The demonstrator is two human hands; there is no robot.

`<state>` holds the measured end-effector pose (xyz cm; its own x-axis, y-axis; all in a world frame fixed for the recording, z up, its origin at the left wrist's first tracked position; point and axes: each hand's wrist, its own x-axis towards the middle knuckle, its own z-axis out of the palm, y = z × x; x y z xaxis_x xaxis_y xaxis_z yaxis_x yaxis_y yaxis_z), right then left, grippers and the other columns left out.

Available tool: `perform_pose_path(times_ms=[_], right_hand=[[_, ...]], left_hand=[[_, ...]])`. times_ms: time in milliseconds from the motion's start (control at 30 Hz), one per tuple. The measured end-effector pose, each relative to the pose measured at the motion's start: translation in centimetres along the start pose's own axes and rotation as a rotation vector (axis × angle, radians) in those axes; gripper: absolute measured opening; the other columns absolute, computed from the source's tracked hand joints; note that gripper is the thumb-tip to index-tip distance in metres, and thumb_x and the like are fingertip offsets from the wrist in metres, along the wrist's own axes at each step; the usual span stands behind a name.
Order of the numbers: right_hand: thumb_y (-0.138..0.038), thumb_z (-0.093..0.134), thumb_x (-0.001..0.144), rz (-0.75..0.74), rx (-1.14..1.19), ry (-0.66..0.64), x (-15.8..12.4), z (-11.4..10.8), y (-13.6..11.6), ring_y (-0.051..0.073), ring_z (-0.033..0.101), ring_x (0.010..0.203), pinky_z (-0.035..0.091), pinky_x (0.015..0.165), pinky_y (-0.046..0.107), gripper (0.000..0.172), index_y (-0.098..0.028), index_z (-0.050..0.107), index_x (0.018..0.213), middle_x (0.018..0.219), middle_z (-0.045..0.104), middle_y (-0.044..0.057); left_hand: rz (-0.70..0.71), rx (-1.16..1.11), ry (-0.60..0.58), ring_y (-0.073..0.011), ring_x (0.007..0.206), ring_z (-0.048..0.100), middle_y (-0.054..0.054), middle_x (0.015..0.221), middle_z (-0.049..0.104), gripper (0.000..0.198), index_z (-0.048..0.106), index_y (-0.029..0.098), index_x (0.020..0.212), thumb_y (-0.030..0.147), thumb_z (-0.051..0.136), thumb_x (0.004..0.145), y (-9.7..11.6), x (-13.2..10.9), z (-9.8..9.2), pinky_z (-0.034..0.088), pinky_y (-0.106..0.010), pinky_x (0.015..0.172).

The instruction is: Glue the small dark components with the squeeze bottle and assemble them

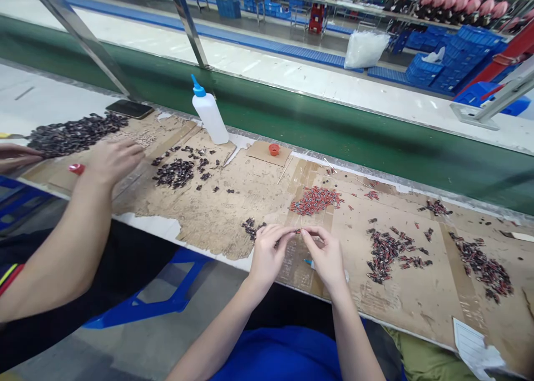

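Note:
My left hand (pixel 268 252) and my right hand (pixel 327 257) meet over the cardboard-covered bench, thumbs and fingertips pinched. Between them is a tiny dark-and-red part (pixel 297 231), mostly covered by the fingers. Just beyond lies a heap of small red parts (pixel 316 201). Beside my left hand is a little pile of black parts (pixel 251 228). To the right of my right hand are scattered black-and-red pieces (pixel 386 254). A blue-tipped item (pixel 308 262) lies partly hidden under my right hand.
At left, a co-worker's hand (pixel 114 159) is over the bench near black parts (pixel 174 173). A white bottle with a blue nozzle (pixel 211 117) stands behind. An orange cap (pixel 274 149) rests on cardboard. More black-and-red pieces (pixel 484 267) lie at right. A green-sided conveyor (pixel 334 130) runs behind.

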<state>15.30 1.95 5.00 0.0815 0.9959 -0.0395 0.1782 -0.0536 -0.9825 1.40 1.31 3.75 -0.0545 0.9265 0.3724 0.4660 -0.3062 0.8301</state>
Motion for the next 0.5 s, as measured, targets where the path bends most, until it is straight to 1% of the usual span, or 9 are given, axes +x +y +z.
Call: perform_pose_path(times_ms=[100,200,367,500], right_hand=[[-0.043,0.064,0.079,0.016,0.045,-0.012,-0.1,0.4,0.4,0.018,0.069,0.069,0.057,0.063,0.029,0.027,-0.017,0.07,0.083,0.082,0.073,0.006],[-0.041,0.063,0.081,-0.011,0.055,-0.006,-0.1,0.8,0.9,0.018,0.07,0.071,0.058,0.069,0.03,0.024,-0.018,0.07,0.084,0.084,0.074,0.006],[-0.034,0.061,0.083,-0.13,-0.008,0.028,-0.1,0.8,1.1,0.019,0.071,0.08,0.057,0.078,0.032,0.017,-0.02,0.069,0.083,0.086,0.075,0.005],[-0.03,0.06,0.083,-0.227,-0.106,0.047,0.0,0.6,0.8,0.019,0.071,0.081,0.057,0.077,0.032,0.014,-0.02,0.07,0.081,0.086,0.075,0.006]], left_hand=[[-0.021,-0.068,-0.016,-0.0202,0.081,0.067,-0.005,0.083,0.075,0.016,0.074,0.022,0.09,0.022,0.057,0.089,0.1,0.2,0.0,0.049,-0.036,0.078],[-0.056,-0.151,-0.012,-0.0201,0.082,0.067,-0.006,0.083,0.075,0.015,0.074,0.021,0.089,0.021,0.059,0.087,0.1,0.3,0.0,0.052,-0.034,0.078],[-0.174,-0.259,-0.026,-0.02,0.087,0.068,-0.006,0.088,0.076,0.015,0.075,0.02,0.09,0.021,0.062,0.083,0.1,0.4,0.1,0.053,-0.033,0.082],[-0.244,-0.297,-0.025,-0.0201,0.09,0.069,-0.007,0.091,0.076,0.015,0.076,0.021,0.089,0.022,0.064,0.081,0.2,0.4,0.2,0.053,-0.032,0.085]])
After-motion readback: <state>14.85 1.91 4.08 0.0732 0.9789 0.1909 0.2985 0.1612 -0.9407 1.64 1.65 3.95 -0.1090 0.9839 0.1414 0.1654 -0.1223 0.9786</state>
